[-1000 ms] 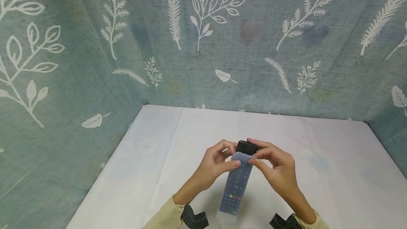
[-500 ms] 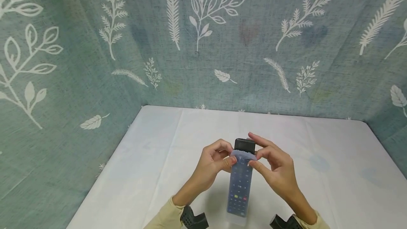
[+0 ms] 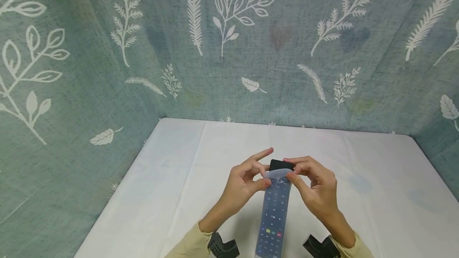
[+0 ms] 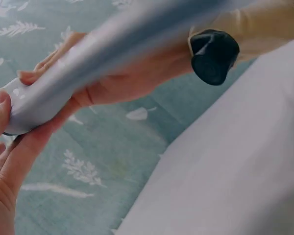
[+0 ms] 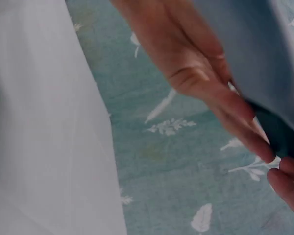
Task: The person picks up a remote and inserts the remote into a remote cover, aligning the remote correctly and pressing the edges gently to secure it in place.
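A black remote control (image 3: 281, 165) is held up over the table inside a translucent bluish silicone cover (image 3: 275, 218). Its black end sticks out past the cover's mouth at the top, and buttons show through the cover. My left hand (image 3: 238, 186) pinches the cover's left edge near the mouth with thumb and bent fingers, one finger pointing up and away. On the opposite edge, my right hand (image 3: 318, 188) pinches the cover with its thumb, its fingers at the black end. In the right wrist view the dark remote end (image 5: 279, 129) shows below the cover.
A white-clothed table (image 3: 186, 178) lies beneath the hands. Green leaf-patterned cloth (image 3: 229, 79) hangs behind it and along the sides. Black cameras (image 3: 224, 246) are strapped to both wrists.
The remote and its cover have shifted slightly right and come lower in view. The cover's lip is folded out more. A left finger has lifted; the right fingers have drawn in against the black end.
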A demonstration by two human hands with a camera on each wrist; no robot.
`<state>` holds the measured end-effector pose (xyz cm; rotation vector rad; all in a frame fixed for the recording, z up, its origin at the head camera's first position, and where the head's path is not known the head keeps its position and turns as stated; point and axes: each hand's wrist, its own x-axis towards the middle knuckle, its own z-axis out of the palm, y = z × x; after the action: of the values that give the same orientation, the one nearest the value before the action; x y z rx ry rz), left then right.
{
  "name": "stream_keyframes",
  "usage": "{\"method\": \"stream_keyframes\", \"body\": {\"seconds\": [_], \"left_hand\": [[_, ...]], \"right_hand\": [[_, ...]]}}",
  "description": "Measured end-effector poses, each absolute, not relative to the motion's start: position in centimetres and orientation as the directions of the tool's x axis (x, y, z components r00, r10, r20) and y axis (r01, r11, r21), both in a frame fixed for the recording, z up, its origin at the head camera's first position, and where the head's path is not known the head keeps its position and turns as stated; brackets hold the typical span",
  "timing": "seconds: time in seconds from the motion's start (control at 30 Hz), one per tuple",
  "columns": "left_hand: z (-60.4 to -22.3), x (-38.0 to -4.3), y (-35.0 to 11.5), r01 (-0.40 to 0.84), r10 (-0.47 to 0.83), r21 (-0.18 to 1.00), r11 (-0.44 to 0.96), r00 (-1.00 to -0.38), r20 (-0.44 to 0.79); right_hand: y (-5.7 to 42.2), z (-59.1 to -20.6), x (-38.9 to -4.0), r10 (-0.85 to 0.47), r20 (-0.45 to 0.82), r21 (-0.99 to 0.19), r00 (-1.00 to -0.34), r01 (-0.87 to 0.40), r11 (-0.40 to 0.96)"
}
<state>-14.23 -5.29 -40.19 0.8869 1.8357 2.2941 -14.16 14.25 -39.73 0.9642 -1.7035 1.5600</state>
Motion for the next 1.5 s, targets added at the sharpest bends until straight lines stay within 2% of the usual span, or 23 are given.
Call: {"method": "stream_keyframes", "body": {"seconds": [0.23,0.5,0.7,0.93,1.07,1.3,1.5], "left_hand": [[-40.7,-14.4,-5.4,0.374,0.382,0.887,-0.272,-0.804,0.456],[-40.8,-14.3,-6.0,0.321,0.388,0.892,-0.318,-0.814,0.432],[-40.7,-14.4,-6.1,0.455,0.412,0.859,-0.236,-0.754,0.512],[-39.8,-14.6,-6.1,0.658,0.404,0.733,-0.175,-0.631,0.662],[-38.5,-14.3,-5.9,0.725,0.369,0.673,-0.148,-0.591,0.717],[-37.4,-13.9,-5.2,0.754,0.292,0.653,-0.073,-0.610,0.737],[-37.3,-13.9,-5.1,0.704,0.278,0.699,-0.123,-0.652,0.705]], "right_hand": [[14.2,-40.2,-14.1,-0.070,0.791,-0.610,-0.608,-0.792,-0.018],[14.4,-39.9,-13.6,-0.166,0.637,-0.770,-0.752,-0.633,-0.088],[14.8,-39.9,-13.5,-0.242,0.488,-0.872,-0.838,-0.479,-0.098],[14.9,-40.6,-13.3,-0.275,0.451,-0.892,-0.849,-0.426,-0.149],[14.7,-41.0,-13.2,-0.278,0.451,-0.892,-0.848,-0.416,-0.178],[14.5,-41.6,-12.6,-0.210,0.498,-0.867,-0.841,-0.490,-0.092],[14.4,-41.8,-12.2,-0.177,0.488,-0.872,-0.855,-0.485,-0.067]]}}
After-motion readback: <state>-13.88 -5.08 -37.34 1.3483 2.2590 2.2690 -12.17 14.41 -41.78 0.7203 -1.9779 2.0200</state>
